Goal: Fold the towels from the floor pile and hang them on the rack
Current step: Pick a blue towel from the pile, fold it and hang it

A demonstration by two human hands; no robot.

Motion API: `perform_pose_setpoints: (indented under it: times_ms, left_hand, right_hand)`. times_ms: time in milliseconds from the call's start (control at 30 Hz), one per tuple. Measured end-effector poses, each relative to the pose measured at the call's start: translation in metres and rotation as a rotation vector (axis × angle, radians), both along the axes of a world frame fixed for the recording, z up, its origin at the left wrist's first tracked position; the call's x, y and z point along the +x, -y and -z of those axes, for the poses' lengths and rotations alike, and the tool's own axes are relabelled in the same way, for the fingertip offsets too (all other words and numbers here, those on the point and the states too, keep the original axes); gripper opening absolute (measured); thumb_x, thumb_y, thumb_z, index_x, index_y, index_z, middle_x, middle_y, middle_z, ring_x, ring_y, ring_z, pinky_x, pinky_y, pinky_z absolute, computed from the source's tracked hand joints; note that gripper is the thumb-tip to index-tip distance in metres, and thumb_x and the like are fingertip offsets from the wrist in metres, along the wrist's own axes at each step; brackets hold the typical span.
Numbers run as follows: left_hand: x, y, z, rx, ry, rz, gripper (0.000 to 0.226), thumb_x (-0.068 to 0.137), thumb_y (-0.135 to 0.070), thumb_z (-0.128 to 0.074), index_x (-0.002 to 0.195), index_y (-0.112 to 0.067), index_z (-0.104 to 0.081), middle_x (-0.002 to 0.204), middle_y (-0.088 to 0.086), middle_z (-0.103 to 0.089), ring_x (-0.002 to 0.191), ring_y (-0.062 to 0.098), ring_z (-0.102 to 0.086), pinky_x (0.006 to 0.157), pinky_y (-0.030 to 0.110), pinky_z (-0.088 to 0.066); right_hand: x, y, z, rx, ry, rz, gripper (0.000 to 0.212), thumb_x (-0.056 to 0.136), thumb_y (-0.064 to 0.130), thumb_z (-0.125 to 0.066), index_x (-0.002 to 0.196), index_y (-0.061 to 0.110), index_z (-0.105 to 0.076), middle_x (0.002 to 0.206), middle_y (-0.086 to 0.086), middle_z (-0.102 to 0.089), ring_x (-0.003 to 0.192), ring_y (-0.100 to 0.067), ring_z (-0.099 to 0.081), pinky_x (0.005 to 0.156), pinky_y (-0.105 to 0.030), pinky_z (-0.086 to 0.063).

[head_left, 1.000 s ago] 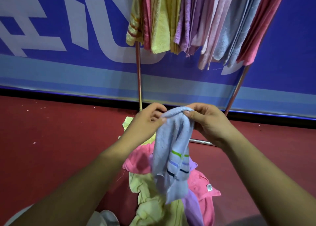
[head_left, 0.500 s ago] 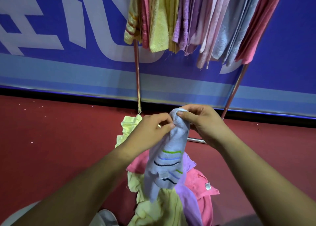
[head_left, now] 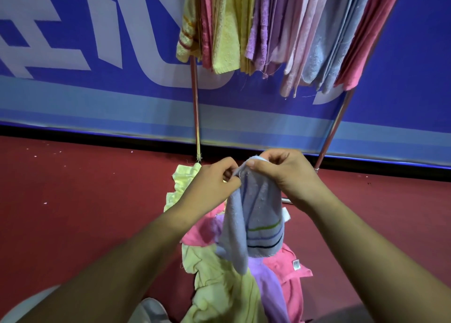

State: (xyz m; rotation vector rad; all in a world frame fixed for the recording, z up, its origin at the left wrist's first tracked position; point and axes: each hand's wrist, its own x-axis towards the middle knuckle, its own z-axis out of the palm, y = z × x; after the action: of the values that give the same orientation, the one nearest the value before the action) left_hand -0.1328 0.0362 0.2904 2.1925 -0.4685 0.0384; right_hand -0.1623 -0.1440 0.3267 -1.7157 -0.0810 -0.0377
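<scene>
A light blue towel [head_left: 253, 215] with green, purple and dark stripes near its lower edge hangs in front of me. My left hand [head_left: 210, 183] pinches its top edge on the left. My right hand [head_left: 283, 173] pinches the top corner right beside it, the two hands almost touching. Below the towel lies the floor pile [head_left: 219, 288] of yellow, pink and purple towels. Above, the rack [head_left: 195, 108] carries several hung towels [head_left: 280, 29] in yellow, pink, purple and blue.
A blue banner wall [head_left: 97, 54] with white lettering stands behind the rack. The floor [head_left: 73, 213] is dark red carpet. The rack's right leg [head_left: 334, 127] slants down to the floor. A light shoe [head_left: 151, 310] shows at the bottom edge.
The towel has turned and spread so its striped end faces me lower down. Both hands have worked along the top edge and now pinch it close together.
</scene>
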Motion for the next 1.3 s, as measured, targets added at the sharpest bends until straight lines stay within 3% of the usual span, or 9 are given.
perform_pose_setpoints:
  times_ms: [100,200,433,600,767,867,1000,1167,1300]
  left_hand:
    - [0.014,-0.01,0.021,0.269,-0.19,0.087,0.013,0.075,-0.02,-0.056,0.081,-0.011,-0.062,0.068,0.004,-0.061,0.065,0.016,-0.05,0.063,0.033,-0.044]
    - [0.018,-0.018,0.048,0.565,-0.356,0.184,0.019,0.079,-0.015,-0.055,0.06,-0.015,-0.051,0.059,-0.001,-0.051,0.062,0.018,-0.047,0.057,0.029,-0.035]
    - [0.023,-0.012,0.007,-0.016,-0.168,0.167,0.016,0.088,-0.021,-0.048,0.085,-0.017,-0.064,0.08,0.004,-0.063,0.075,0.007,-0.053,0.071,0.028,-0.041]
    - [0.008,-0.007,-0.018,-0.079,-0.103,0.301,0.019,0.093,-0.028,-0.05,0.094,-0.021,-0.068,0.085,0.0,-0.066,0.078,0.007,-0.056,0.074,0.033,-0.045]
    - [0.014,-0.015,-0.011,0.026,-0.084,0.262,0.018,0.094,-0.038,-0.057,0.094,-0.027,-0.071,0.081,-0.015,-0.067,0.076,0.006,-0.06,0.073,0.034,-0.047]
    - [0.018,-0.023,-0.012,0.116,-0.108,0.238,0.024,0.085,-0.047,-0.065,0.08,-0.024,-0.064,0.069,-0.01,-0.059,0.064,0.006,-0.05,0.061,0.03,-0.04]
    - [0.033,-0.049,-0.005,0.572,-0.144,0.221,0.049,0.067,-0.058,-0.058,0.074,-0.009,-0.06,0.076,0.009,-0.063,0.071,0.023,-0.057,0.065,0.038,-0.044]
    - [0.028,-0.052,-0.012,-0.223,-0.415,0.11,0.007,0.093,-0.014,-0.068,0.087,-0.011,-0.067,0.072,-0.001,-0.061,0.063,0.003,-0.051,0.058,0.016,-0.039]
    - [0.012,-0.023,-0.025,-0.34,-0.344,0.254,0.006,0.094,-0.007,-0.063,0.092,-0.009,-0.068,0.079,-0.004,-0.068,0.076,0.005,-0.058,0.071,0.014,-0.046]
  right_hand:
    - [0.0,0.004,-0.002,0.046,0.018,0.083,0.032,0.088,0.019,-0.075,0.074,-0.006,-0.061,0.067,-0.005,-0.053,0.066,-0.011,-0.046,0.059,-0.021,-0.038]
    - [0.005,0.013,-0.002,0.025,0.028,0.193,0.034,0.088,0.025,-0.076,0.067,0.004,-0.06,0.065,-0.002,-0.049,0.066,-0.012,-0.042,0.061,-0.026,-0.034]
    - [0.016,0.041,0.018,-0.469,-0.097,0.227,0.018,0.083,0.017,-0.075,0.071,0.005,-0.069,0.06,0.001,-0.057,0.056,-0.008,-0.047,0.061,-0.025,-0.041]
    - [0.008,0.017,0.016,-0.227,-0.058,-0.135,0.037,0.085,0.007,-0.076,0.121,0.016,-0.07,0.115,0.001,-0.073,0.107,-0.006,-0.067,0.098,-0.022,-0.051]
    - [0.008,0.007,0.017,-0.136,-0.085,-0.175,0.01,0.087,0.012,-0.076,0.091,0.003,-0.074,0.093,-0.022,-0.074,0.082,-0.019,-0.065,0.082,-0.037,-0.05]
    - [0.011,0.012,0.011,-0.17,-0.047,-0.107,0.005,0.087,0.007,-0.075,0.082,0.005,-0.074,0.08,-0.008,-0.075,0.075,-0.01,-0.063,0.078,-0.027,-0.05]
    - [0.018,0.029,0.009,-0.05,-0.005,0.187,0.011,0.086,0.01,-0.072,0.075,0.009,-0.072,0.071,0.003,-0.067,0.068,-0.009,-0.054,0.07,-0.027,-0.042]
    - [0.021,0.044,0.016,0.022,-0.129,0.405,0.024,0.085,0.002,-0.063,0.064,0.014,-0.062,0.062,0.001,-0.052,0.06,-0.012,-0.045,0.059,-0.024,-0.039]
    - [0.018,0.028,0.022,-0.077,-0.117,0.075,0.021,0.08,0.014,-0.078,0.099,0.017,-0.074,0.095,-0.003,-0.074,0.083,-0.011,-0.065,0.082,-0.026,-0.05]
